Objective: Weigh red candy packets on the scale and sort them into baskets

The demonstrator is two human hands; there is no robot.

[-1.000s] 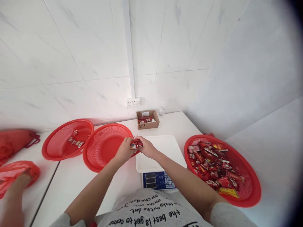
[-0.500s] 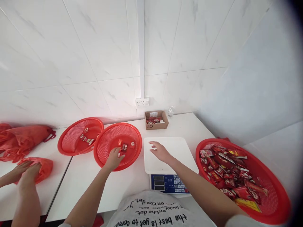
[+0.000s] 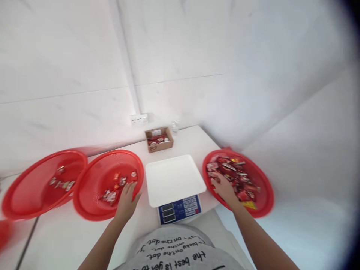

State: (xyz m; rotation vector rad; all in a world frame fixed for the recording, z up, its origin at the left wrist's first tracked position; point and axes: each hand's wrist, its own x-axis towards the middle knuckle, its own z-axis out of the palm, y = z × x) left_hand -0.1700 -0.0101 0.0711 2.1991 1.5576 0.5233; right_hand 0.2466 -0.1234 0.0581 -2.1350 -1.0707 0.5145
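My left hand [image 3: 127, 199] rests on the near right rim of the middle red basket [image 3: 92, 210], fingers spread, holding nothing. A few small red snack packets [image 3: 116, 185] lie inside that basket near the fingertips. My right hand [image 3: 224, 187] reaches into the right red basket [image 3: 264, 204], which is piled with several red snack packets [image 3: 239, 180]; the fingers lie on the pile, and motion blur hides whether they grip one. Between the two baskets stands a white weighing scale [image 3: 174, 179] with a blue keypad front [image 3: 180, 208], and I see nothing on its white pan.
A third red basket [image 3: 17, 202] with a few packets stands at the far left. A small cardboard box [image 3: 158, 139] with packets sits at the back by the wall, beside a small clear bottle [image 3: 174, 126] and a wall socket [image 3: 138, 119].
The camera has swung right. My right hand moved from over the scale pan into the right basket. My left hand drew back from the packets to the middle basket's rim.
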